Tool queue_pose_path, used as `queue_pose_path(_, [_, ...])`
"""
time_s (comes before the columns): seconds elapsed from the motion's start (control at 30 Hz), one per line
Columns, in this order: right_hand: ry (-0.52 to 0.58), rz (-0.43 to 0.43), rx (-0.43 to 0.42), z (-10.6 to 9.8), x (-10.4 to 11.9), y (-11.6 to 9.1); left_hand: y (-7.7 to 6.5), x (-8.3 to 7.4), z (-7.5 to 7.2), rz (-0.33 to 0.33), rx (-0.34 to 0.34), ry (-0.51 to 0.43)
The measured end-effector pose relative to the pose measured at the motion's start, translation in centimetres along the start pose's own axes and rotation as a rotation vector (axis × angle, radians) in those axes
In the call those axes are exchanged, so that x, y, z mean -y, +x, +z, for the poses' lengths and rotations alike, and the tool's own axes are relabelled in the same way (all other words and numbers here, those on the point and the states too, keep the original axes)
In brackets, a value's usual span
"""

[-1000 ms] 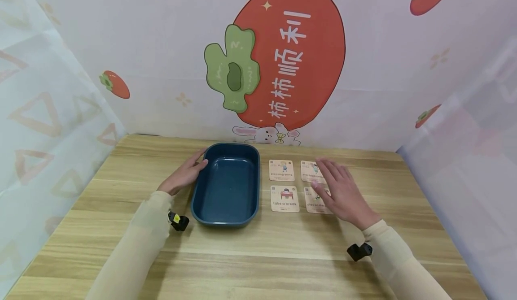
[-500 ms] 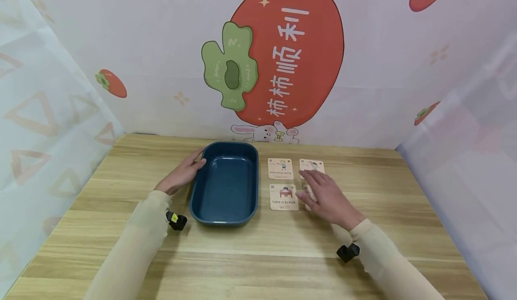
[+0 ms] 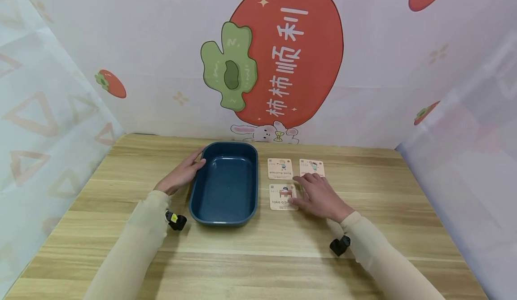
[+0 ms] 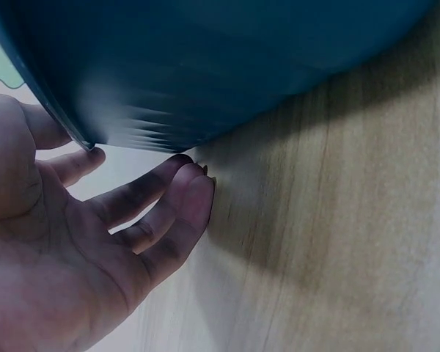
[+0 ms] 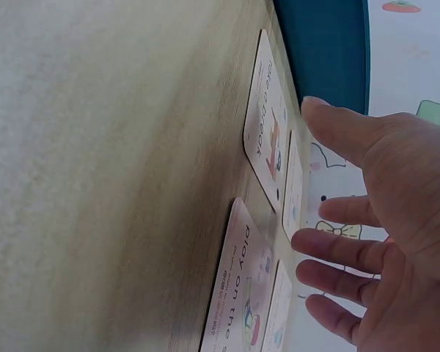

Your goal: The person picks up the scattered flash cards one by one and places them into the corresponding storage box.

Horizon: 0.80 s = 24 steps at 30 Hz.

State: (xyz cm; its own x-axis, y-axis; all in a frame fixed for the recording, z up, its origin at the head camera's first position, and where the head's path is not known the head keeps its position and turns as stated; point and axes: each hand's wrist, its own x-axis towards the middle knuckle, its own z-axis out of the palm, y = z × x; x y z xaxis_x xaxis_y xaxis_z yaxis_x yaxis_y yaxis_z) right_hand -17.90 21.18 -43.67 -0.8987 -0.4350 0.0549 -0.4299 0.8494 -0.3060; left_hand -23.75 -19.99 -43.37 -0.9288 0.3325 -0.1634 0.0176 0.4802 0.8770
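My left hand (image 3: 180, 174) holds the left side of a dark blue rectangular plastic tray (image 3: 228, 188). Its thumb lies at the rim and the fingers touch the outer wall low down, as the left wrist view shows. Over the picture cards hovers my right hand (image 3: 321, 196), its fingers spread and slightly bent, gripping nothing. Below its fingertips lies the "take a break" card (image 3: 280, 194), partly covered. Behind are the "play ping-pong" card (image 3: 280, 167) and a badminton card (image 3: 310, 165). A "play on the…" card (image 5: 238, 293), hidden in the head view, shows in the right wrist view.
All of this lies on a wood-grain table (image 3: 242, 268). A white backdrop with a big red persimmon print (image 3: 307, 58) rises behind, and pale printed sheets flank both sides. A small black camera sits at each wrist.
My right hand has moved left and lower over the cards, uncovering much of the badminton card and now covering the "play on the…" card. The left hand and tray stay in place.
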Motion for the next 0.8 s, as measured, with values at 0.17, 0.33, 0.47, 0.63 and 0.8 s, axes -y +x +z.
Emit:
queue_pose_path(0.17, [-0.023,0.048,0.048,-0.2,-0.2,0.2,0.0,0.0,0.0,0.003,0.006,-0.006])
queue_pose_path(0.33, [-0.028,0.09,0.052,-0.8,-0.8,-0.2,0.1,0.2,-0.1,0.002,0.008,-0.004])
queue_pose_path(0.47, [-0.015,0.124,0.049,-1.2,-1.6,-0.7,0.2,0.3,-0.1,0.003,0.006,0.001])
queue_pose_path(0.63, [-0.01,0.159,0.048,-1.7,-3.1,-1.5,0.2,0.4,-0.1,0.003,0.004,0.005])
queue_pose_path(0.8, [0.0,0.162,0.034,-2.2,-4.4,-2.2,0.3,0.5,-0.1,0.0,0.004,-0.002])
